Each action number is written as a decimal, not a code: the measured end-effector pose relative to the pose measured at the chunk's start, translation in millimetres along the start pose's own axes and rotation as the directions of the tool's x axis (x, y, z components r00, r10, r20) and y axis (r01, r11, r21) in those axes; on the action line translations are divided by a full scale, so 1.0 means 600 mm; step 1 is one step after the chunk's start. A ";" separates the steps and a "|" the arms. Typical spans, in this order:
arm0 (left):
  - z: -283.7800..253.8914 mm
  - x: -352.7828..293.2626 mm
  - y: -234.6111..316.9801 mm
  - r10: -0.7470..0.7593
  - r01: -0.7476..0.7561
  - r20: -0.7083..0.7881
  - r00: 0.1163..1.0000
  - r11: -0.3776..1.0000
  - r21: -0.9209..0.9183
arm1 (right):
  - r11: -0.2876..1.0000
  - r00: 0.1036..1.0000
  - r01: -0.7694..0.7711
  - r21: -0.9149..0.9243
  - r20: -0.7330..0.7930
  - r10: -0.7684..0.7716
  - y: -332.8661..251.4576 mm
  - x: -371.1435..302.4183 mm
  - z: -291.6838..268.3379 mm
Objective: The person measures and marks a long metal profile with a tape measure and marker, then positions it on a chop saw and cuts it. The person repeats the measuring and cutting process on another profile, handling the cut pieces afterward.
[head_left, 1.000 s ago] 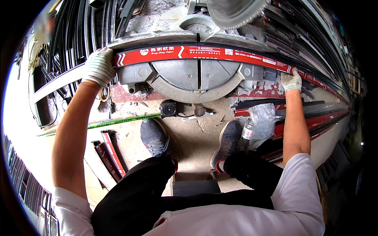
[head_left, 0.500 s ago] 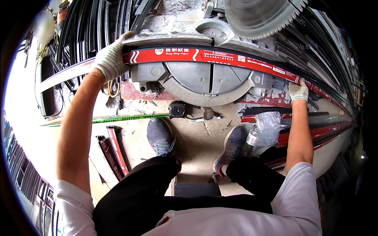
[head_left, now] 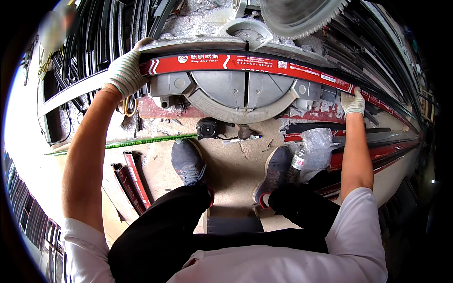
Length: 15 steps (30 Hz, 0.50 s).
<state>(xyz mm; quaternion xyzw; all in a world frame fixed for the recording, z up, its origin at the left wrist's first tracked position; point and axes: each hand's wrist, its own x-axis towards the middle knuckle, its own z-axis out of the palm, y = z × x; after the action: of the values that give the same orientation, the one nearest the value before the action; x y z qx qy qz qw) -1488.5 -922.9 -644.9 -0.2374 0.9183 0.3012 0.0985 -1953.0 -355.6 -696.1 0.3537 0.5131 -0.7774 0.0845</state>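
Observation:
A long metal profile with red printed film [head_left: 212, 62] lies across the mitre saw's round grey base [head_left: 214, 89], along its fence [head_left: 203, 43]. My left hand [head_left: 126, 74], in a striped knit glove, is closed around the left part of the profile, its thumb reaching up to the fence end. Gloved the same way, my right hand [head_left: 353, 102] grips the profile's front edge further right. Above and behind the profile hangs the toothed saw blade [head_left: 304, 16], apart from it. The profile's far right end fades into the dark rim.
A black tape measure [head_left: 207, 128] lies on the floor, with its green blade [head_left: 146, 140] stretched left. Short red offcuts [head_left: 132, 181] lie by my left shoe. A plastic bottle [head_left: 298, 160] and clear wrap [head_left: 317, 148] are by my right shoe. Dark profiles [head_left: 101, 33] are stacked behind.
The whole view has shifted slightly, so everything sits a little further left and up. Both hands keep their hold, and the profile has not visibly moved against the saw.

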 end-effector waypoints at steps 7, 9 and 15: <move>-0.025 -0.006 0.058 0.029 0.005 -0.086 0.996 0.929 0.371 | 1.000 1.000 0.003 0.005 -0.019 -0.003 -0.009 -0.008 -0.004; -0.031 -0.009 0.062 -0.045 0.050 -0.020 0.999 0.902 0.428 | 1.000 1.000 0.004 0.021 0.009 -0.004 -0.007 -0.012 -0.001; -0.026 0.000 0.042 -0.029 0.013 0.027 0.999 0.888 0.460 | 1.000 1.000 0.011 -0.005 0.011 -0.011 -0.003 -0.021 0.005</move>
<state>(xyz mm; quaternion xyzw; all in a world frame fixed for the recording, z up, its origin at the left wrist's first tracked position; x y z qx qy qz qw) -1501.3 -914.5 -619.6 -0.2122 0.9591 0.0782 0.1701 -1945.9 -360.4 -686.3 0.3463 0.5166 -0.7786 0.0840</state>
